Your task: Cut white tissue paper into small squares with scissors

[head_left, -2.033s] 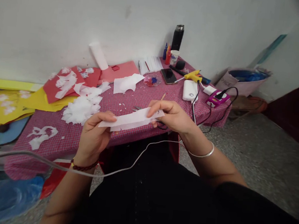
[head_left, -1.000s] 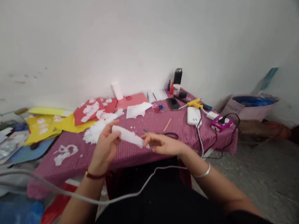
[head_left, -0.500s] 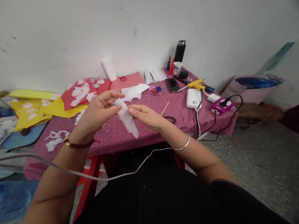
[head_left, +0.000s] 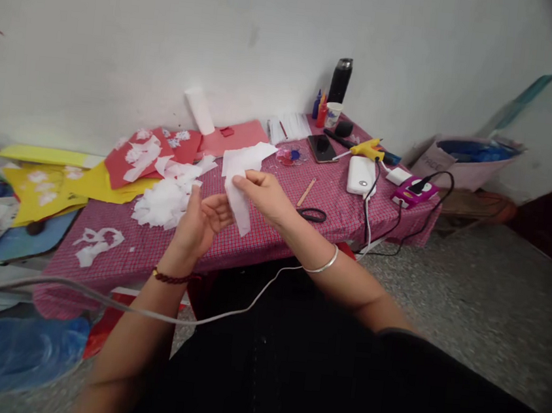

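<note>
White cable (head_left: 225, 313) crosses my lap, nearest to me. Above it, my left hand (head_left: 200, 221) is raised over the near edge of the surface (head_left: 263, 238), palm up, fingers (head_left: 221, 207) loosely spread and grasping nothing; its fingertips sit just beside the lower end of the folded white paper strip (head_left: 238, 196). My right hand (head_left: 264, 195) pinches that strip near its upper end, thumb and forefinger closed on it; the strip hangs tilted, lower end pointing toward me, held in the air above the surface's front half. Taking the strip as landmark: black-handled scissors (head_left: 310, 215) lie flat just to its right, with a wooden stick (head_left: 306, 192) beyond them. A heap of white paper cuttings (head_left: 163, 198) lies to its left, and a white cut-out shape (head_left: 97, 243) farther left near the front edge. Behind the strip lies a loose white sheet (head_left: 246, 154), then red sheets (head_left: 148, 150) and yellow sheets (head_left: 61, 187) behind-left. Far right behind: white power bank (head_left: 361, 175), phone (head_left: 322, 148), yellow glue gun (head_left: 367, 148). A black flask (head_left: 340, 80) stands upright at the wall.
</note>
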